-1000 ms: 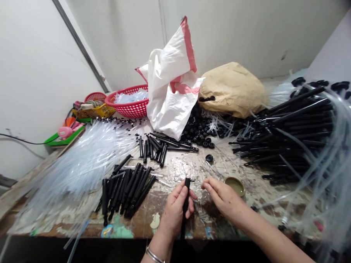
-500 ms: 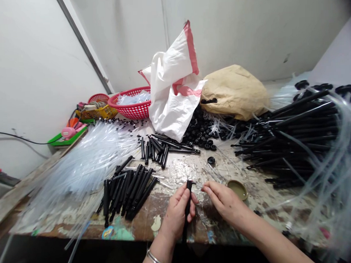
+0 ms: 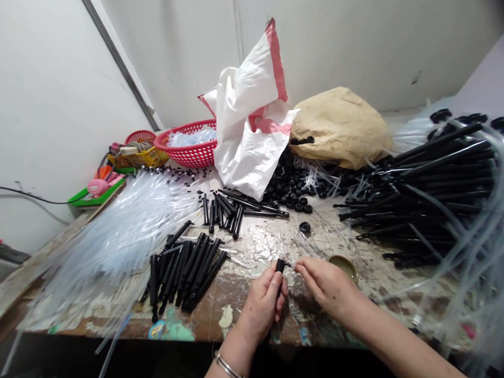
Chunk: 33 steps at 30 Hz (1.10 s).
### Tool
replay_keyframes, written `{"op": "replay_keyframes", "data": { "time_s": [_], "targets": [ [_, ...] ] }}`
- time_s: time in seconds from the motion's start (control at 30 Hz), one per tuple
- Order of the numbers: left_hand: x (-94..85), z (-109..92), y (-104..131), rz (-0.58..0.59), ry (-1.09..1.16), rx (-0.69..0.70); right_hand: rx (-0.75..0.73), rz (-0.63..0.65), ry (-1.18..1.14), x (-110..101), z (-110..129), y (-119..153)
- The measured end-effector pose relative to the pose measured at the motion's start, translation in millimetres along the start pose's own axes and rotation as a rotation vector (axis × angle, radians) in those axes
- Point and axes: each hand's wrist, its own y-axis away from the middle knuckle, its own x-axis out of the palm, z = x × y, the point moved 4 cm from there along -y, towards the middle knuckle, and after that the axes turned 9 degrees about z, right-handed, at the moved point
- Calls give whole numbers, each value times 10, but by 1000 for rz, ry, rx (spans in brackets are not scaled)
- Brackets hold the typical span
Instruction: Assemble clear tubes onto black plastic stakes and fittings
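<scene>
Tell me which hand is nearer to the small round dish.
Right. The right hand is just left of the dish, partly hiding it; the left hand is farther left, gripping a black tube.

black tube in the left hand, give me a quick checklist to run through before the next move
1. Black tube gripped: ok, the left hand is wrapped around it near its upper end.
2. Side stub uncovered: ok, it sticks out from the tube's top toward the right hand.
3. Right fingertips touching the stub: cannot tell, they are very close.
4. Small part between the right fingertips: cannot tell, too small to make out.
5. Round dish fully in view: not ok, the right hand and wrist cover part of it.
6. Loose black ring apart from both hands: ok, it lies farther back on the table.
</scene>
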Motion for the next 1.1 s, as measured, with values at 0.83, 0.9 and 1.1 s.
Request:
{"op": "replay_keyframes", "data": {
  "time_s": [0.83, 0.9, 1.1],
  "targets": [
    [-29, -33, 126, -107, -82, 111, 31, 3, -331, 44, -13, -22],
    [-133, -117, 204, -198, -129, 152, 90, -39, -348, 32, -71, 0],
    [-1038, -613, 592, -687, -365, 266, -19, 60, -356, 50, -7, 35]
  ]
}}
